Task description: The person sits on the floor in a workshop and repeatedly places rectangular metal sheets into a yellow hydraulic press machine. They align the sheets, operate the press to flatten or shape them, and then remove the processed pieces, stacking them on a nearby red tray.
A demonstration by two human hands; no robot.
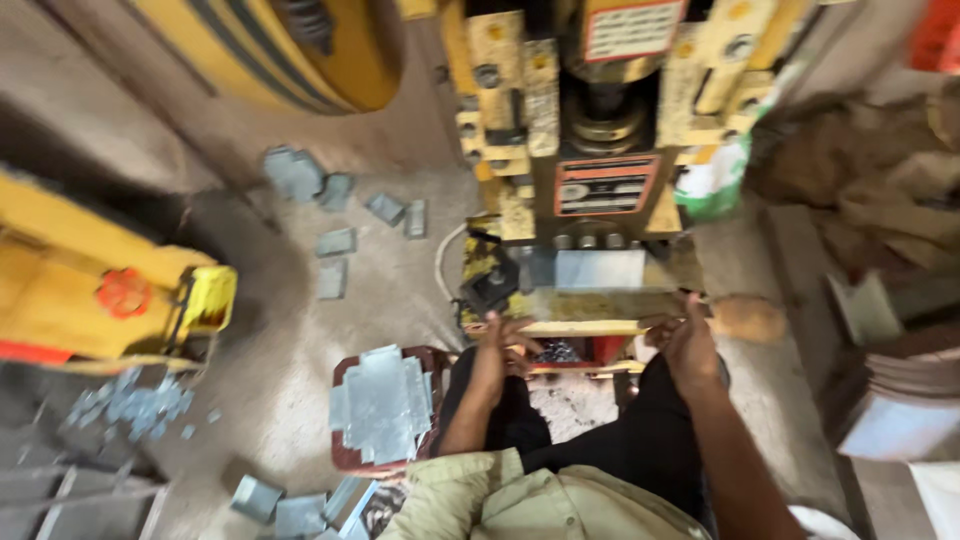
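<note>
You held both hands at the front edge of the yellow press bed (590,325): left hand (497,345) and right hand (685,340) curled on it. The flat grey sheet-metal blank (600,270) lay squarely under the ram; fingers were best kept outside that zone.

We look down on a dusty concrete floor (290,340) littered with cut grey metal pieces (335,245). A yellow press machine (590,130) rises ahead of us, and another yellow machine (90,290) with a red knob stands at left. A small red stool (345,455) carries stacked metal blanks (382,402). Brown sacks and clutter (880,170) crowd the right side, under dim, warm light.
</note>
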